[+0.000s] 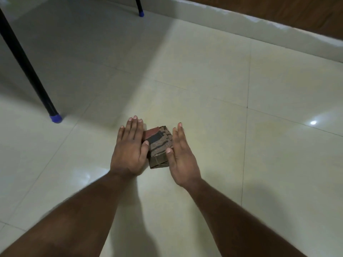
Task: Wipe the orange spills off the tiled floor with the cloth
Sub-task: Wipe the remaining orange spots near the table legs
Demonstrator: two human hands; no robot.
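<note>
Flanking the folded cloth (158, 146) on the tiled floor (213, 89), the left hand (130, 147) and right hand (181, 156) lie flat-fingered, gripping nothing, so it may bunch or skid past spills seemingly out of view.

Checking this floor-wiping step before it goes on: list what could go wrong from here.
1. The folded brown striped cloth sits between the flat left hand and right hand, ungripped, so it may slip or unfold.
2. No orange spill shows on the glossy cream tiled floor, so wiping might miss it.
3. The black leg with a blue cap stands nearby and could be knocked.
</note>
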